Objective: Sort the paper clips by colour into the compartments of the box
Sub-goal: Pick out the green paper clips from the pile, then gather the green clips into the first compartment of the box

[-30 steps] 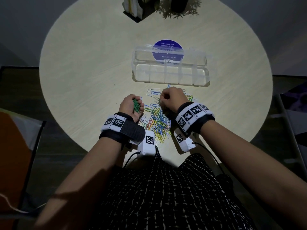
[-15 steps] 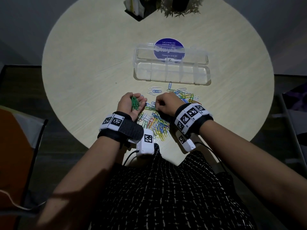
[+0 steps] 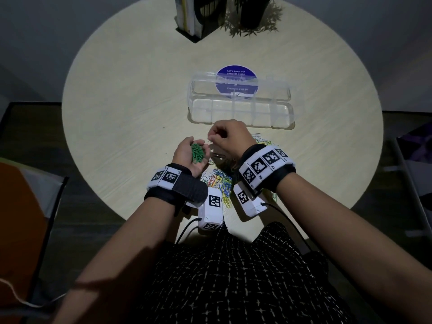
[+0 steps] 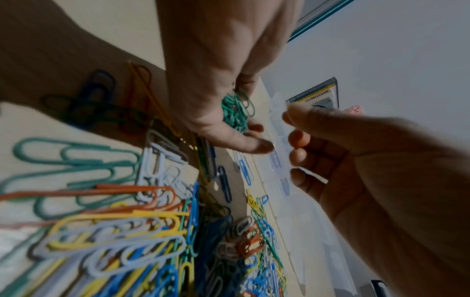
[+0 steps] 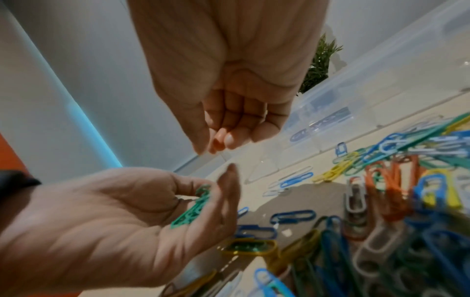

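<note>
Left hand (image 3: 190, 155) is cupping green clips (image 3: 197, 152) palm-up as a collecting dish, right hand (image 3: 230, 137) hovering beside it, fingertips (image 5: 223, 140) pinched together, apparently empty, mixed pile (image 3: 219, 181) below, box (image 3: 240, 113) beyond waiting.

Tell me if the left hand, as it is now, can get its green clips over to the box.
Probably yes. The left hand cups the green clips, palm up, and the open box lies just beyond, compartments uncovered. Only the right hand hovers beside that path.
</note>
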